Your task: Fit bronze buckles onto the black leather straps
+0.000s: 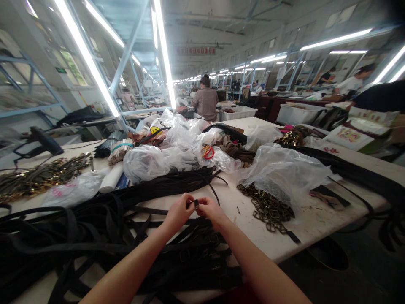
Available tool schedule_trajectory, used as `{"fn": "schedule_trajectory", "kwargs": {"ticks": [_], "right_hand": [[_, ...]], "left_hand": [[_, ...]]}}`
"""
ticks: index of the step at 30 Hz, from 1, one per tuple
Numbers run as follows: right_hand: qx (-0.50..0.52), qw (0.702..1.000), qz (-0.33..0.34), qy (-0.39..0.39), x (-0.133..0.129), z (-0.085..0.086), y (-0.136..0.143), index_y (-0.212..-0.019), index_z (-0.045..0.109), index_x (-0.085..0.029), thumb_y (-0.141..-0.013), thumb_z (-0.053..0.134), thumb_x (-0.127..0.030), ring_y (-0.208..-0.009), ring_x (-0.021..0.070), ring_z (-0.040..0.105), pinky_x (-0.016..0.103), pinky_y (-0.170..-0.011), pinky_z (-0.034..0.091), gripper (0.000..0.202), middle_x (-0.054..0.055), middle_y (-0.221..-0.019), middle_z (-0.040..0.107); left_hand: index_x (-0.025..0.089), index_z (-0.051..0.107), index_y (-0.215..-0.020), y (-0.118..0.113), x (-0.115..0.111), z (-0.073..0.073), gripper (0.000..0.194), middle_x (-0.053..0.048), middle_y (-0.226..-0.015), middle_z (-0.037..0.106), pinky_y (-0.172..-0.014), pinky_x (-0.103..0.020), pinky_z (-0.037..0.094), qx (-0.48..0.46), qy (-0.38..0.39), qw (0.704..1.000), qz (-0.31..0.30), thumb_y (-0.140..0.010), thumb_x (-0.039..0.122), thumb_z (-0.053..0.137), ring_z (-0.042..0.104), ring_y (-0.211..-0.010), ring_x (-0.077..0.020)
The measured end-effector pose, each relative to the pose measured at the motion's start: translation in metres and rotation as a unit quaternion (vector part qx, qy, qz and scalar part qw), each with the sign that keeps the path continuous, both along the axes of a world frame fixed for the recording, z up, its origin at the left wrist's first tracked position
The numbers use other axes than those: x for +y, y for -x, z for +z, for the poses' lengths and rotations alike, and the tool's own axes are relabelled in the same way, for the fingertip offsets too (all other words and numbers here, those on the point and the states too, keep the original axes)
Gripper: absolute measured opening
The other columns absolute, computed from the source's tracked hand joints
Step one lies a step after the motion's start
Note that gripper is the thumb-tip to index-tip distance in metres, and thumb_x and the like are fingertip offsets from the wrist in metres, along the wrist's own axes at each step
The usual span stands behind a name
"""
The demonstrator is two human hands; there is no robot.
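Observation:
My left hand (181, 207) and my right hand (209, 209) meet over the near middle of the table, fingers closed in a pinch. Between them is the end of a black strap (196, 203), gripped from both sides. A small metal part seems to sit by the right fingertips, too small to make out. Beneath my wrists and off to the left lies a large tangle of black straps (95, 230). Right of my right hand is a heap of brass-coloured metal buckles (268, 209), partly under a clear plastic bag (284, 169).
Several plastic bags (148, 162) are piled across the table's middle. Straps with metal fittings (41, 173) lie at the left, near a dark hand-held tool (46, 141). A white roll (111, 178) rests nearby. Beyond the table a person (205, 101) sits, back turned.

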State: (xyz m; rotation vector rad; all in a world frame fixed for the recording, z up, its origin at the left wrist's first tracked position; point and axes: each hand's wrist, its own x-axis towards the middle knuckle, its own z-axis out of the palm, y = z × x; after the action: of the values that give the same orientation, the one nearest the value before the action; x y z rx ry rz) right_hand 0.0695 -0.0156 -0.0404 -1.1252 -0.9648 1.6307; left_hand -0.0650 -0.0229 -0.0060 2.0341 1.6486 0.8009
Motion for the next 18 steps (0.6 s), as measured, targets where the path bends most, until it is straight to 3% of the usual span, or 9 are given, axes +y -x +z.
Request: {"fn": "schedule_trajectory", "kwargs": {"ticks": [5, 9, 15, 18], "right_hand": [[-0.045, 0.998, -0.040, -0.033, 0.010, -0.009, 0.013, -0.076, 0.050, -0.017, -0.059, 0.058, -0.023, -0.052, 0.0098, 0.053, 0.024, -0.053, 0.045, 0.020, -0.004, -0.060, 0.053], [-0.094, 0.991, -0.067, -0.072, 0.014, -0.017, 0.016, -0.075, 0.051, -0.017, -0.060, 0.054, -0.021, -0.056, 0.0119, 0.053, 0.026, -0.056, 0.045, 0.016, -0.003, -0.061, 0.054], [-0.133, 0.980, -0.084, -0.124, 0.007, -0.021, 0.012, -0.081, 0.055, -0.018, -0.062, 0.056, -0.024, -0.071, 0.0146, 0.053, 0.028, -0.069, 0.044, 0.020, 0.001, -0.074, 0.058], [-0.114, 0.984, -0.062, -0.121, 0.006, -0.022, 0.007, -0.088, 0.053, -0.017, -0.068, 0.051, -0.029, -0.070, 0.0140, 0.055, 0.028, -0.066, 0.046, 0.023, 0.002, -0.080, 0.058]], "left_hand": [[0.018, 0.052, -0.077, -0.004, 0.000, 0.000, 0.007, -0.001, -0.071, 0.057, -0.062, -0.024, 0.036, 0.110, -0.053, 0.991, 0.049, -0.075, 0.018, 0.045, 0.053, -0.068, -0.0137], [0.017, 0.052, -0.073, -0.009, 0.000, -0.002, 0.012, -0.005, -0.076, 0.057, -0.065, -0.027, 0.037, 0.177, -0.055, 0.982, 0.040, -0.078, 0.018, 0.041, 0.053, -0.074, -0.0174], [0.018, 0.054, -0.072, -0.003, 0.009, -0.007, 0.005, -0.001, -0.071, 0.059, -0.061, -0.024, 0.037, 0.067, 0.055, 0.996, 0.010, -0.072, 0.019, 0.050, 0.054, -0.069, -0.0150], [0.017, 0.055, -0.084, 0.001, 0.013, -0.012, 0.014, 0.001, -0.071, 0.059, -0.058, -0.022, 0.038, 0.027, 0.066, 0.997, -0.015, -0.072, 0.024, 0.053, 0.054, -0.065, -0.0131]]}}
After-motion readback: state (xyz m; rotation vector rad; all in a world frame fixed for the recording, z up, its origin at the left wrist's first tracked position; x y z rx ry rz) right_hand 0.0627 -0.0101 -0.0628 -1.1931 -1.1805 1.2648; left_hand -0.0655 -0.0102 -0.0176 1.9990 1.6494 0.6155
